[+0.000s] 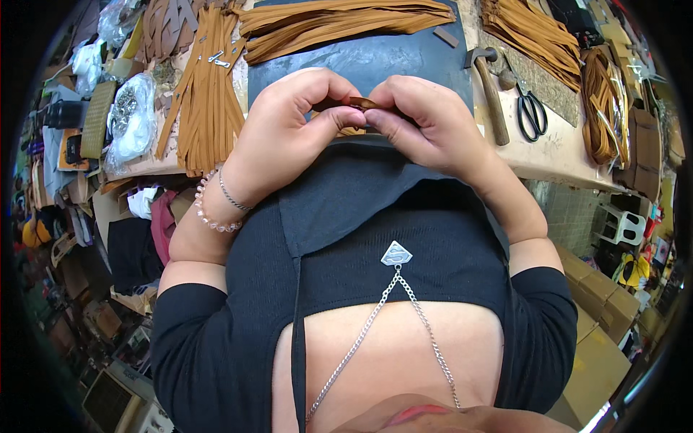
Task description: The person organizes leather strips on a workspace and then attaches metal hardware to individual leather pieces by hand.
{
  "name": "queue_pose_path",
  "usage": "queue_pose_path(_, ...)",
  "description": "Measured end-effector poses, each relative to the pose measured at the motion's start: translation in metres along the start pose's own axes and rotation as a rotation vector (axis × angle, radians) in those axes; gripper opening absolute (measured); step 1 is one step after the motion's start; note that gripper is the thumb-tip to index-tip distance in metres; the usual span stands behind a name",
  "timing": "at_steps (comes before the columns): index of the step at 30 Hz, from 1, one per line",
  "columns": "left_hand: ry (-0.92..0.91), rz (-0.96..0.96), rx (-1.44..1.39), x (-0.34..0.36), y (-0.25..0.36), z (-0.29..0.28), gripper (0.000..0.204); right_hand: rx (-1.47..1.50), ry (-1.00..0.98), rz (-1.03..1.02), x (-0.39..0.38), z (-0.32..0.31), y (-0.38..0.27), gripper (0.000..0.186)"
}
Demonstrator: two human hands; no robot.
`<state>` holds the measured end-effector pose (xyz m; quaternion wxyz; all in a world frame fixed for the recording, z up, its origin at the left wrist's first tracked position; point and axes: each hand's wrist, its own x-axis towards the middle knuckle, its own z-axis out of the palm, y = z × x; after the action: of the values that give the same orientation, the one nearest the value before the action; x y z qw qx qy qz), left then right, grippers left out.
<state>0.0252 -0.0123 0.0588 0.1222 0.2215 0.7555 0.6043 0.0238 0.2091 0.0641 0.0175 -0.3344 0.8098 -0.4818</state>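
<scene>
Close in front of my body, my left hand (307, 119) and my right hand (422, 119) meet with thumbs and index fingers pinched. Between the fingertips is a small dark brown strip (361, 103), mostly covered by the fingers; its exact kind cannot be made out. Both hands are over the near edge of a dark work mat (303, 61). Beyond them lies a thick bundle of tan zipper tapes (346, 25). To the left, more tan zipper tapes (209, 123) hang toward the table edge, with silver zipper sliders (219, 60) on top.
Right of the mat lie a wooden-handled hammer (491, 97) and black-handled scissors (531, 115). Further right are more tan tapes (538, 40) and a coiled bundle (603, 108). A clear plastic bag (132, 119) rests at left. Cardboard boxes (592, 346) stand at lower right.
</scene>
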Motion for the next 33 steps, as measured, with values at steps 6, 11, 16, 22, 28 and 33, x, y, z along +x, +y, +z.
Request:
queue_pose_path(6, 0.071, -0.106, -0.288, 0.000, 0.004, 0.003, 0.016, 0.146, 0.023, 0.195, -0.001, 0.001, 0.000, 0.016)
queue_pose_path(11, 0.101, -0.041, -0.308, 0.002, -0.011, 0.002, 0.012, 0.059, 0.247, -0.124, 0.004, 0.008, 0.012, 0.024)
queue_pose_path(16, 0.216, 0.039, -0.185, 0.003, -0.012, 0.011, 0.002, -0.297, 0.189, -0.157, 0.007, 0.010, 0.015, 0.030)
queue_pose_path(22, 0.141, 0.125, 0.095, 0.004, -0.008, 0.015, 0.007, -0.466, 0.112, -0.135, 0.008, 0.015, 0.019, 0.027)
queue_pose_path(28, 0.200, 0.252, 0.146, 0.005, -0.010, 0.012, 0.010, 0.075, 0.046, -0.083, 0.009, 0.021, 0.024, 0.015)
queue_pose_path(33, 0.288, 0.308, 0.180, 0.003, -0.019, 0.015, 0.011, 0.090, 0.080, -0.084, 0.011, 0.025, 0.025, 0.015)
